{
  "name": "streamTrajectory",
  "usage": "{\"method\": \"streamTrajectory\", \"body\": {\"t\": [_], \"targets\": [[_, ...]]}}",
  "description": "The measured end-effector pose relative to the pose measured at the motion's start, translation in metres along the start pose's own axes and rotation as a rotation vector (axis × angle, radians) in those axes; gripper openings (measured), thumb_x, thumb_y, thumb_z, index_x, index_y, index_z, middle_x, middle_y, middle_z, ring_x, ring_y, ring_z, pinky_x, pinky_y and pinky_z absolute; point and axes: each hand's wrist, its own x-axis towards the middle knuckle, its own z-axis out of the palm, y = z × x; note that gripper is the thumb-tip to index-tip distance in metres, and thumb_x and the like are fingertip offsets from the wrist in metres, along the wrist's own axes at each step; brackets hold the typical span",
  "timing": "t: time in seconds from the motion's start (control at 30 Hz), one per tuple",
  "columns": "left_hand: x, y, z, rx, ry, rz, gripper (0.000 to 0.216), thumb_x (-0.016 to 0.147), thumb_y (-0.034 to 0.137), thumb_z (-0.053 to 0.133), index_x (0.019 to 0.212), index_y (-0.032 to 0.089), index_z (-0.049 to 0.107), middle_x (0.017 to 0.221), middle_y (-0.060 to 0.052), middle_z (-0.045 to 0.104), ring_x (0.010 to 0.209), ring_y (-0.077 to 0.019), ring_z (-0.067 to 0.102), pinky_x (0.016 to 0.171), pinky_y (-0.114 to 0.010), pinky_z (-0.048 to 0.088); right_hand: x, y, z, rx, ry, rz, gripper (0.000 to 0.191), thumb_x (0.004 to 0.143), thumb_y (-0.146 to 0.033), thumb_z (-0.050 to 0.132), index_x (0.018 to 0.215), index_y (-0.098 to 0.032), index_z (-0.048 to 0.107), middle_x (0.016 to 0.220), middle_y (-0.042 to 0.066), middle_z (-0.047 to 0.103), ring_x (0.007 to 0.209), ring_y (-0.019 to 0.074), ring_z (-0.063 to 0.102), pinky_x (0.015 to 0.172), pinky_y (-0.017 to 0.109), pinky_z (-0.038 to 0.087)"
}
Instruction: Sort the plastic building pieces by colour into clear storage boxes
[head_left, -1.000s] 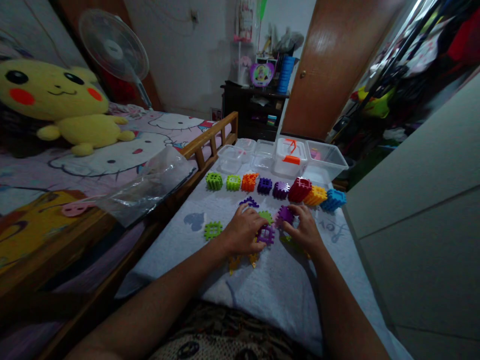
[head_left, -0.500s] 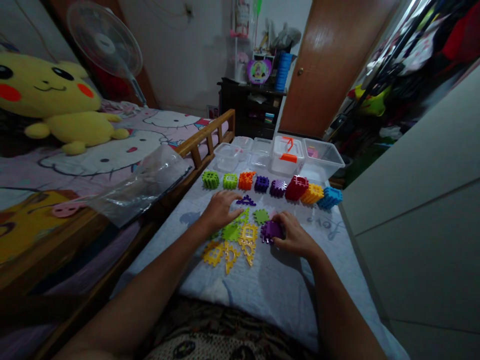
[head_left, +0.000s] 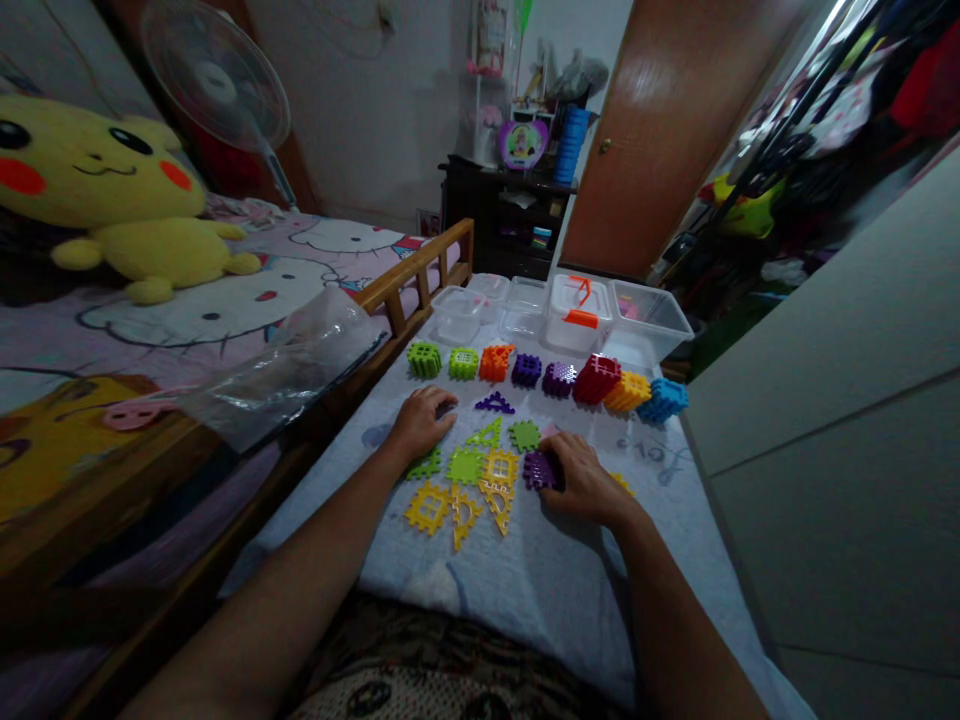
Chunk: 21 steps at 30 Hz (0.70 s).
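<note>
My left hand (head_left: 421,424) rests above the cloth, thumb and curved fingers apart, with nothing visible in it. Near it lie a dark purple triangle piece (head_left: 495,402), a light green triangle (head_left: 486,434) and a green piece (head_left: 426,464) partly covered by my wrist. At the right, my right hand (head_left: 581,478) grips the edge of a purple square tile (head_left: 537,470), its fingers covering that side. A green toothed square (head_left: 524,435) lies just beyond the tile. Between my arms are a light green square (head_left: 465,466), a yellow window piece (head_left: 500,467) and another yellow window piece (head_left: 427,509).
Stacks of pieces line the far side: green (head_left: 424,360), orange (head_left: 496,363), red (head_left: 597,380), blue (head_left: 664,399). Clear containers (head_left: 457,316) and a lidded box with an orange handle (head_left: 576,318) stand behind. A wooden bed rail (head_left: 409,285) runs along the left.
My left hand has drawn back left, away from the purple triangle. My right hand has shifted slightly with its fingers on the purple tile, and a yellow piece now shows beside that wrist.
</note>
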Motion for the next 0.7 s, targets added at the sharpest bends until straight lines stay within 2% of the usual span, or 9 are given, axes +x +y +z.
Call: {"method": "streamTrajectory", "body": {"t": [0.13,0.4,0.6,0.7], "targets": [[-0.001,-0.001,0.002,-0.001,0.005,0.012,0.023,0.080,0.028,0.057,0.097,0.019,0.068,0.101,-0.008,0.067,0.101,-0.0254,0.060,0.095,-0.042,0.047,-0.001,0.004,0.001,-0.033,0.009,0.018,0.042,0.068,-0.026,0.065,0.108,-0.019,0.054,0.108,0.010,0.056,0.100,0.0260,0.050,0.090,0.040,0.040],[-0.001,0.000,-0.001,-0.036,0.011,-0.002,0.022,0.079,0.027,0.055,0.095,0.019,0.068,0.100,-0.007,0.066,0.100,-0.0246,0.060,0.096,-0.041,0.047,-0.001,0.011,-0.002,-0.065,0.065,0.033,0.032,0.069,-0.028,0.066,0.099,-0.020,0.058,0.098,0.007,0.057,0.093,0.0245,0.051,0.085,0.038,0.042],[-0.001,0.001,-0.003,-0.063,0.021,-0.015,0.020,0.078,0.028,0.056,0.093,0.020,0.068,0.098,-0.007,0.067,0.099,-0.0245,0.060,0.095,-0.041,0.048,0.006,0.032,-0.006,-0.140,0.269,0.234,0.036,0.070,-0.033,0.065,0.102,-0.019,0.059,0.101,0.010,0.058,0.098,0.0291,0.052,0.085,0.042,0.042],[-0.001,0.002,-0.004,-0.067,0.021,-0.017,0.020,0.077,0.028,0.056,0.091,0.021,0.068,0.098,-0.006,0.068,0.098,-0.0242,0.061,0.094,-0.040,0.048,0.009,0.039,-0.001,-0.175,0.287,0.289,0.036,0.071,-0.035,0.064,0.103,-0.019,0.061,0.100,0.011,0.058,0.096,0.0294,0.052,0.083,0.042,0.041]]}}
